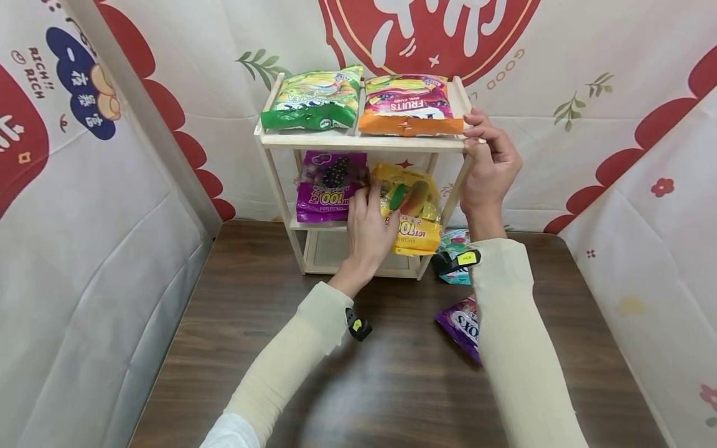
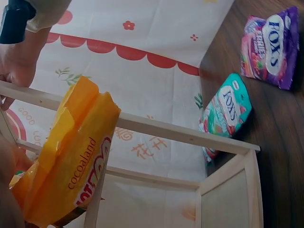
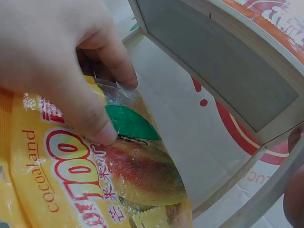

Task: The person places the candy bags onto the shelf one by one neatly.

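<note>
My left hand (image 1: 370, 227) pinches the left side of a yellow bag of mango gummies (image 1: 421, 233) at the right of the middle shelf. In the right wrist view the thumb lies across the front of the bag, by the printed mango. The bag tilts, its lower end jutting past the shelf's front edge. My right hand (image 1: 492, 165) grips the upper right corner of the small wooden rack (image 1: 358, 142), fingers curled over the frame. Left of the yellow bag, a purple bag of grape gummies (image 1: 327, 193) leans on the same shelf.
On the top shelf lie a green candy bag (image 1: 313, 102) and an orange-edged fruit candy bag (image 1: 409, 102). A teal Fox's bag (image 2: 229, 107) and a purple Fox's bag (image 2: 271, 47) lie on the brown table (image 1: 370, 373), right of the rack. Printed cloth walls (image 1: 224, 174) surround the table.
</note>
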Tool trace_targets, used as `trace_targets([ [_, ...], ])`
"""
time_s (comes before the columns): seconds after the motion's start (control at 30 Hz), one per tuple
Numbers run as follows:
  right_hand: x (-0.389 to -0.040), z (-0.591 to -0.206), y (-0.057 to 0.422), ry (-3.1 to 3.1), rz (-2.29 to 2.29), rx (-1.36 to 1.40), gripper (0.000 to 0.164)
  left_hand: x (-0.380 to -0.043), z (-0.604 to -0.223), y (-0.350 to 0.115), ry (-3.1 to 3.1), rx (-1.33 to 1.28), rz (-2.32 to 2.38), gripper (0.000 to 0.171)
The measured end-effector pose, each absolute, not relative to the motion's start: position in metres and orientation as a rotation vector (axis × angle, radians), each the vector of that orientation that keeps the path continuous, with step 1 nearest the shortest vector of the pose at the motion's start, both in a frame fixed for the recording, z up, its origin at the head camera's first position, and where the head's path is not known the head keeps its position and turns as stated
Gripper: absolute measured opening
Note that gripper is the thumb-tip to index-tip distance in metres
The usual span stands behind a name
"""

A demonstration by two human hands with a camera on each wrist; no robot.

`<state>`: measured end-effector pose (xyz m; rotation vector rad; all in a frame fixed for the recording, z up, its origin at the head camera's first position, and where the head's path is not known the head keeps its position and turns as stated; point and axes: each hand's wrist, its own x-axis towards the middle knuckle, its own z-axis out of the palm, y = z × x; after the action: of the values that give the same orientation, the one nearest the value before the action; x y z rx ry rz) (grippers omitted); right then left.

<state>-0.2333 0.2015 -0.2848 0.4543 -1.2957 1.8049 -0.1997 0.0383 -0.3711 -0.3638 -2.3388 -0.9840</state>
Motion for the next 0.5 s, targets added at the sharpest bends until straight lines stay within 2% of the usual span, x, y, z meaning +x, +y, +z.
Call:
trace_targets([
  [0.2,-0.235,-0.286,0.202,-1.264,1.823,0.449,0.022,-0.197,-0.378,0.034,-2.316,-0.467,-0.769,0.069],
  [0.5,-0.236,-0.286,0.202,-1.28,1.825,0.435,0.021,-0.183,-0.392,0.023,-2.131,-0.818,-0.484,0.05],
])
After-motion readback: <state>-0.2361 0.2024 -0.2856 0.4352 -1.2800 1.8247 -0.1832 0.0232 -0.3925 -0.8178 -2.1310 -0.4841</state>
